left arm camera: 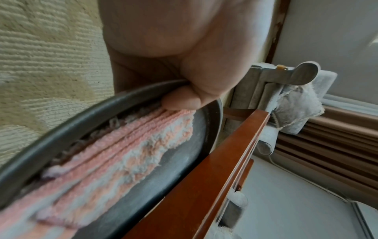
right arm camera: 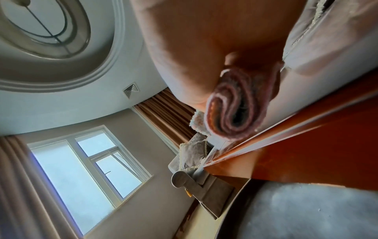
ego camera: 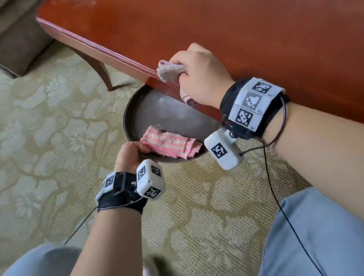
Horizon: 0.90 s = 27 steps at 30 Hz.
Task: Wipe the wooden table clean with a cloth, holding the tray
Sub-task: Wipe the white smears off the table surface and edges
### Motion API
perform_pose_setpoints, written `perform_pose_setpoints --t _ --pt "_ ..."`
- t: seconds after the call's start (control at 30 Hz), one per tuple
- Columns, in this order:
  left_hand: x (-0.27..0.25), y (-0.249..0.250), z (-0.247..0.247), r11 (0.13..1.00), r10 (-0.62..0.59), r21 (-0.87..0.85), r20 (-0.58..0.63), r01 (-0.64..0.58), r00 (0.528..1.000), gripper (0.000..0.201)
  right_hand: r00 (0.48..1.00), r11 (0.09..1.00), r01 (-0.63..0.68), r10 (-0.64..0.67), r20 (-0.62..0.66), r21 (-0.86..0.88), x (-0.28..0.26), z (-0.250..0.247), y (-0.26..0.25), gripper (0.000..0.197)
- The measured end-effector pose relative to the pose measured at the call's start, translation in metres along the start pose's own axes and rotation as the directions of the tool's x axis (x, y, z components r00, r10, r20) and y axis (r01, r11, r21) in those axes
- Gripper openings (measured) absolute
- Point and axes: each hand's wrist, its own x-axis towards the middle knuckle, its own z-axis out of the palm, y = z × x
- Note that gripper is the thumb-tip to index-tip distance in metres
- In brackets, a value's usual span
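Right hand (ego camera: pixel 199 72) grips cloth (ego camera: pixel 171 72) at table (ego camera: pixel 252 17) edge; fingers hidden

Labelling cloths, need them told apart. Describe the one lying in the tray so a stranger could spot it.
Find the red-brown wooden table; below its near edge the left hand holds a round dark tray. The folded cloth lies inside it, pink-and-white striped, unlike the bunched cloth gripped by the right hand on the table edge.
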Motion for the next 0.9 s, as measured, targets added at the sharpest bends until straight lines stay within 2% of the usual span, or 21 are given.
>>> perform_pose_setpoints --t 0.27,0.43,0.6,0.77,0.9 --pt "0.020 0.006 -0.012 1.000 -0.009 0.025 0.083 0.007 0.997 0.024 0.989 0.994 -0.102 0.097 -0.112 -0.038 0.005 -0.001 0.013 0.040" --pt "0.057 0.013 -0.026 0.999 -0.030 0.043 0.105 0.026 0.994 0.033 0.949 0.963 -0.239 0.203 -0.242 -0.128 -0.007 0.004 0.019 0.038" --pt "0.072 0.020 -0.023 0.993 -0.086 0.100 0.228 0.064 0.970 0.043 0.901 0.910 -0.348 0.258 -0.349 -0.226 -0.024 0.009 0.021 0.033" --pt "0.084 0.022 -0.026 0.989 -0.120 0.115 0.264 0.093 0.957 0.047 0.915 0.855 -0.369 0.263 -0.307 -0.366 -0.034 0.018 0.010 0.028" --pt "0.096 0.028 -0.033 0.983 -0.131 0.156 0.253 0.093 0.959 0.062 0.935 0.838 -0.354 0.311 -0.169 -0.416 -0.033 0.024 -0.006 0.022"
